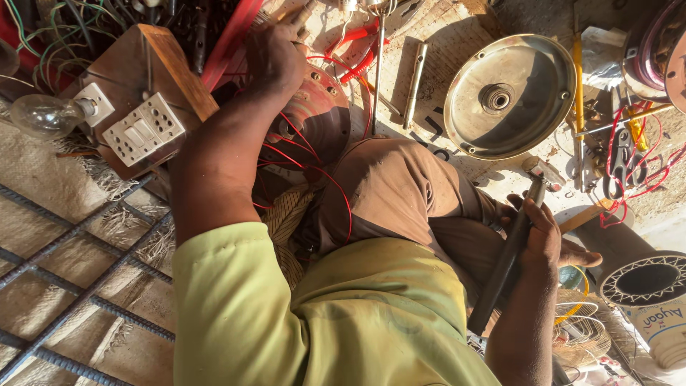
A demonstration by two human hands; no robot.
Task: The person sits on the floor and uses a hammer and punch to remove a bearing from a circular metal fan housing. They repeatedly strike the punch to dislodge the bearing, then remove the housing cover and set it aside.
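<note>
My left hand reaches forward and rests on the top edge of a reddish round motor part with thin red wires looping out of it; whether its fingers grip anything is hidden. My right hand is closed around the dark handle of a hammer, whose metal head points up toward a round metal motor cover. My bent knee in brown trousers lies between the two hands.
A wooden board with a white switch and socket plate and a bulb stands at the left. A metal shaft, a screwdriver, scissors, steel bars and a paper cup lie around.
</note>
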